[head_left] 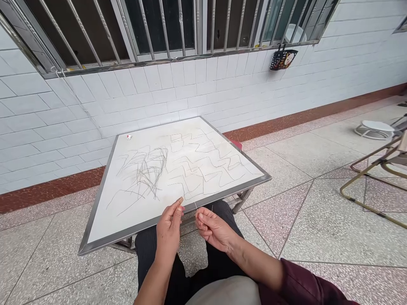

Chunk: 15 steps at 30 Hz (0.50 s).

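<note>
Fingers of my left hand and right hand pinch together, the right on a fine fibre; any slack could drop it onto the bench.

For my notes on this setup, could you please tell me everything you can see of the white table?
The white table has a smooth top in a grey metal frame, on metal legs. Thin dark strands lie on it, tangled at left, zigzagging at right; a tiny white-and-red bit sits near a far corner. It stands across the person's knees.
</note>
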### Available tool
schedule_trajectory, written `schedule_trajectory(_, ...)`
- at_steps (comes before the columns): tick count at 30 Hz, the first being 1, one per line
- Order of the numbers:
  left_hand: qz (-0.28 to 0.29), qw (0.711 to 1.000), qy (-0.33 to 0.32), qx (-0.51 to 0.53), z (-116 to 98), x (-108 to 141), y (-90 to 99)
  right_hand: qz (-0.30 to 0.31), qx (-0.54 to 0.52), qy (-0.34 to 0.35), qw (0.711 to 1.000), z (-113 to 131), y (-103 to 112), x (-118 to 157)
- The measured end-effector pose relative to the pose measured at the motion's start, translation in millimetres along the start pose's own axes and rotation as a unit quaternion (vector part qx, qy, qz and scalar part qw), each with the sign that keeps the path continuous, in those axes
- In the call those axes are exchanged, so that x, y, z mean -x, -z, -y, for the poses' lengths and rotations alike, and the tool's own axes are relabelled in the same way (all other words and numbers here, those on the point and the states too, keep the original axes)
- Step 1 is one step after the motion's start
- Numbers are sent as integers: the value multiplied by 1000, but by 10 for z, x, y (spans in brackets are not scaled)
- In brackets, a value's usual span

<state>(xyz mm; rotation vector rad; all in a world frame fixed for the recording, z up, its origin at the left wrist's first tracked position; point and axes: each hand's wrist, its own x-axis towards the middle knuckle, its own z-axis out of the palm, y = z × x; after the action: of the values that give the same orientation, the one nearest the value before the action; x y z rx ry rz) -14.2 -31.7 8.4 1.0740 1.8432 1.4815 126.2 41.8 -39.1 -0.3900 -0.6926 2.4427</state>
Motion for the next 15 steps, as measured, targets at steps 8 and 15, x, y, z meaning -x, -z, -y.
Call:
schedule_trajectory(8, -21, 992, -75, -98, -57, 9, 72, 2, 35, -8, 999, -6, 13, 12)
schedule_trajectory(15, -34, 992, -66, -97, -112, 19, 144, -88, 106, 33, 990, 148, 159, -17)
